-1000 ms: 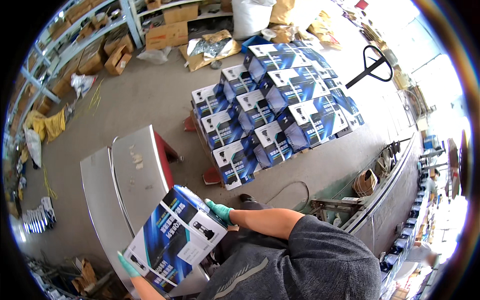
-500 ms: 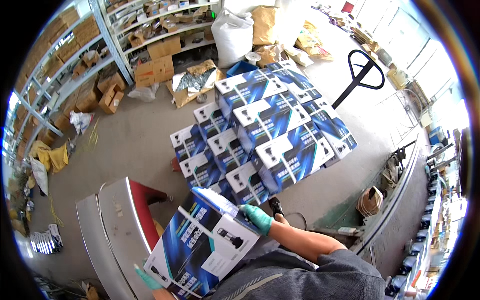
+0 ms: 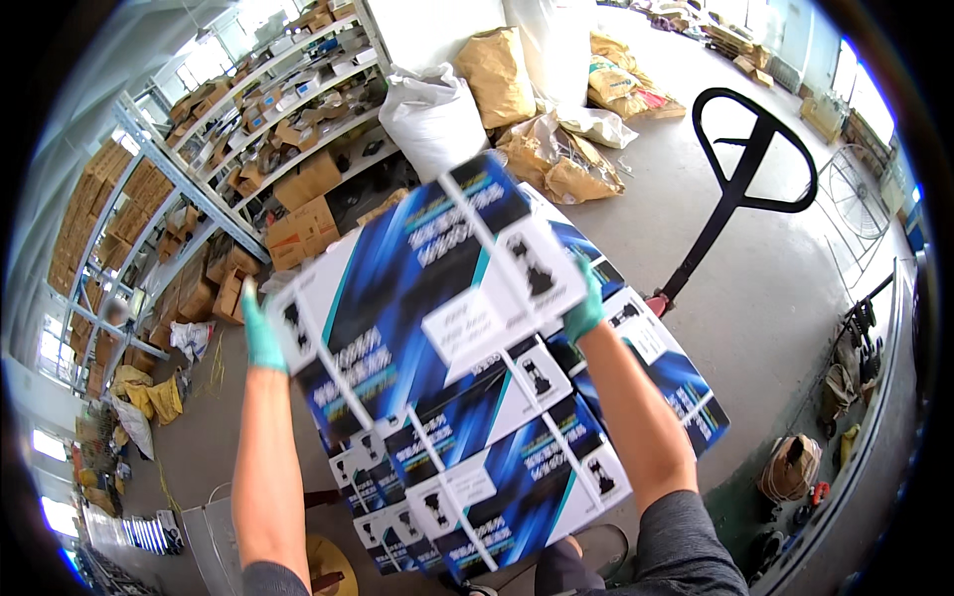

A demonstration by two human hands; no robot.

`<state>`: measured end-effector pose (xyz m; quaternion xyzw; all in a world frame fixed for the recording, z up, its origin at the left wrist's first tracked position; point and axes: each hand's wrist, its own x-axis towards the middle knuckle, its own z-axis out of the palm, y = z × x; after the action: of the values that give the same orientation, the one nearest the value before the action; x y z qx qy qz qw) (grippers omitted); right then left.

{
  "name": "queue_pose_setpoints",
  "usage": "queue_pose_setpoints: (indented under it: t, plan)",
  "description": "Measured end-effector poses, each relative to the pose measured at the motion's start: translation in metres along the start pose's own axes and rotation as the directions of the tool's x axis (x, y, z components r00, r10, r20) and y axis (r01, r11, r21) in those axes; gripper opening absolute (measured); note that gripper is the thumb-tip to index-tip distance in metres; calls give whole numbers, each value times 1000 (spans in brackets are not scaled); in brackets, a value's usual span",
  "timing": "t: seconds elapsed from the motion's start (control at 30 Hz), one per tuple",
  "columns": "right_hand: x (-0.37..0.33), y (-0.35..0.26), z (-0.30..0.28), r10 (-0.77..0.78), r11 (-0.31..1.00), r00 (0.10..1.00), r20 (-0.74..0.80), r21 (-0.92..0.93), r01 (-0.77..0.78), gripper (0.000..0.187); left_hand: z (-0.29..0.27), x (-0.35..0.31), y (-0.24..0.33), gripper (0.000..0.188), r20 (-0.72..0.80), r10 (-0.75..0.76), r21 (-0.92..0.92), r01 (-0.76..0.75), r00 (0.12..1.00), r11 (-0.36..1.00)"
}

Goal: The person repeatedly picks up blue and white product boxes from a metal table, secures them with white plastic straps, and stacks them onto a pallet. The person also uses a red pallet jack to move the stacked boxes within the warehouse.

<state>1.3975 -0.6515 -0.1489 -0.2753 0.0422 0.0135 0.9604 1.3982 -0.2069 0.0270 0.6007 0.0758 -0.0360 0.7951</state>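
A blue, black and white printed carton (image 3: pixel 397 268) is held up between my two hands, over a stack of matching cartons (image 3: pixel 527 487). My left hand (image 3: pixel 262 333), in a green glove, presses against its left side with the thumb pointing up. On the opposite side, my right hand (image 3: pixel 586 303), gloved the same way, grips the edge; its fingers are partly hidden behind the carton. The held carton is slightly blurred and covers the far part of the stack. Whether it touches the cartons below I cannot tell.
A black pallet jack handle (image 3: pixel 740 194) rises beyond the stack at the right. White sacks (image 3: pixel 432 119) and brown paper bags (image 3: pixel 495 74) stand at the back. Shelving (image 3: pixel 189 199) with cardboard boxes fills the left. A tied bundle (image 3: pixel 790 467) lies on the floor at right.
The carton has gone from close to my body, at the lower left, up and forward over the stack. Both arms are now stretched out, and the view has shifted nearer the stack.
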Motion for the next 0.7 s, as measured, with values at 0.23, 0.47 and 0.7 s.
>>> queue_pose_setpoints:
  t: [0.23,0.47,0.7]
  plan:
    - [151,-66,-149,-191,362,978,-85,-932,-10,51,34,237,-135,75,19,333,724,-242,943,646]
    - [107,-70,-110,-291,-300,955,-59,-942,-150,48,85,241,-135,58,-55,104,457,-68,993,887]
    - [117,-65,-104,-315,-262,940,-129,-941,-216,42,87,236,-133,58,-130,186,560,-83,974,824]
